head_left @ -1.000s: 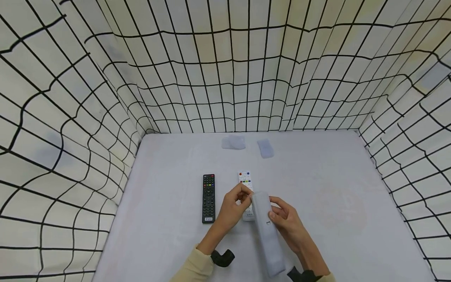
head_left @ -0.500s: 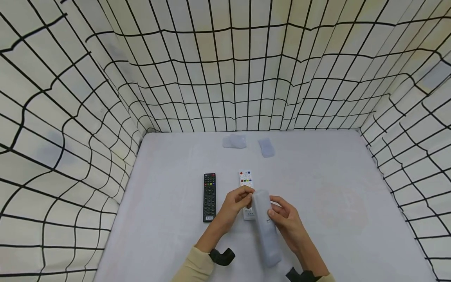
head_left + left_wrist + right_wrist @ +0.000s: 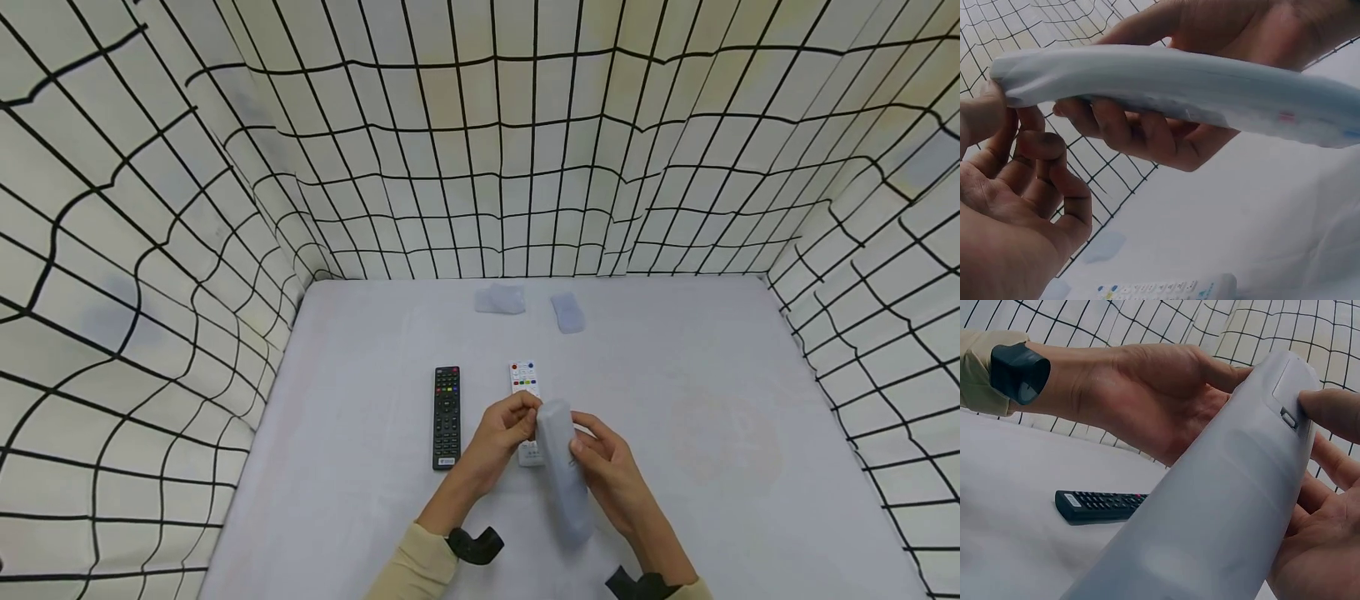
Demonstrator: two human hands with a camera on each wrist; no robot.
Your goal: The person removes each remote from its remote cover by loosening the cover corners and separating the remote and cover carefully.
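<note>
A white remote control [image 3: 564,483] in a frosted plastic sleeve is held up between both hands, its long end toward the person. My left hand [image 3: 497,437] pinches the sleeve's far end between thumb and fingertips, seen closely in the left wrist view. With thumb on one face and fingers around the side, my right hand [image 3: 613,471] grips the same remote. Its back, with a small latch, shows through the plastic in the right wrist view. Under the left hand, partly covered, lies a white remote with coloured buttons [image 3: 524,379]. A black remote [image 3: 446,421] lies left of it.
Two crumpled translucent plastic pieces, a wider one [image 3: 500,299] and a narrower one [image 3: 567,313], lie near the back of the white table [image 3: 712,400]. White walls with black netting [image 3: 510,158] enclose the table at the back and both sides.
The near end of the sleeved remote has swung up and slightly left in the head view. Both hands keep their hold and have barely moved.
</note>
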